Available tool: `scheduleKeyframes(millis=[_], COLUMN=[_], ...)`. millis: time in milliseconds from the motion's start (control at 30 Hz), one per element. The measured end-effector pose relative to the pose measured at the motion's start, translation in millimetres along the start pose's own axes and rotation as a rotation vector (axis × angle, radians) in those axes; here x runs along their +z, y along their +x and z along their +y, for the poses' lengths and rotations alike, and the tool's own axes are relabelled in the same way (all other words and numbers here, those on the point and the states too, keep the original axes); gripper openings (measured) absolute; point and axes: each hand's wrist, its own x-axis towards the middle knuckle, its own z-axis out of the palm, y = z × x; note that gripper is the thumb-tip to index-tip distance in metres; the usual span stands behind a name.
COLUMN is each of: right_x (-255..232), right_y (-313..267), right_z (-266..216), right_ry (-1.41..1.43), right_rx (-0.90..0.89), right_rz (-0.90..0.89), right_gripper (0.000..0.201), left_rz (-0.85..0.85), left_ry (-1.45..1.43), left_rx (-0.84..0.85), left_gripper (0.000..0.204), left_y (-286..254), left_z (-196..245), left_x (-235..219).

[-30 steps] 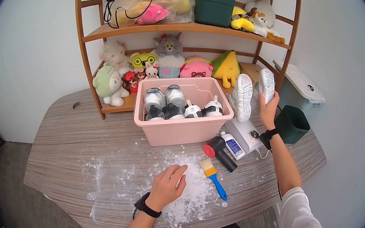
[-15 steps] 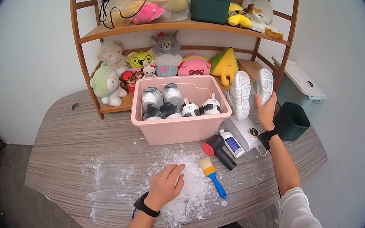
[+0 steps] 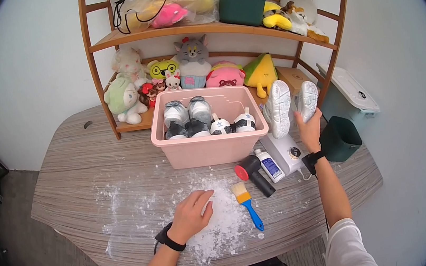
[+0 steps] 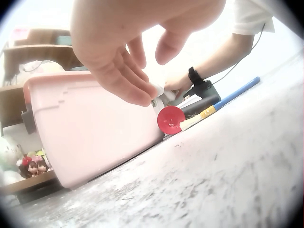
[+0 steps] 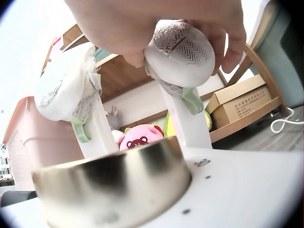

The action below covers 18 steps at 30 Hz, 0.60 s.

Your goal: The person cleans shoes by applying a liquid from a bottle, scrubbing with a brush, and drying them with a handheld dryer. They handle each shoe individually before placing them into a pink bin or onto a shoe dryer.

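Note:
A white sneaker stands sole outward on a white post of a shoe dryer, and my right hand grips it at the heel. In the right wrist view, the thumb and fingers wrap the heel, above the dryer's shiny round knob. Its mate, another white sneaker, sits on the second post to the left. My left hand hovers low over white powder on the table, fingers loosely bent and holding nothing. Beside it lies a blue-handled paintbrush.
A pink bin holding several shoes stands at the table's middle. Right of it lie a black handheld tool with a red end and a white bottle. A dark green bin is at far right; a toy shelf stands behind.
The head view has shifted slightly, so the scene sits a little further left and up. My right hand keeps its grip on the sneaker; the left stays over the powder.

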Motion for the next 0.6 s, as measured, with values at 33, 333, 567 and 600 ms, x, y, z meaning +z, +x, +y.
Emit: scheduleKeyframes(millis=[33,333,567,600], right_x=[-0.3,0.4,-0.3,0.1], right_y=[-0.9,-1.4,-1.8,-2.5], right_z=[-1.1,1.8,6.4,8.0], right_ry=[0.000,0.010,0.012,-0.010], right_rx=[0.001,0.002,-0.046,-0.068], right_rz=[0.000,-0.018,0.006,0.013], right_gripper=[0.080,0.079,0.081,0.083], left_rz=[-0.002,-0.002,-0.004,-0.003], left_ry=[0.001,0.007,0.023,0.018], left_rx=[-0.004,-0.004,-0.006,-0.007], left_gripper=[0.031,0.029,0.027,0.026], left_y=[0.0,0.3,0.9,1.1], left_z=[0.1,-0.2,-1.8,-1.9], left_x=[0.1,0.9,0.5,0.4])
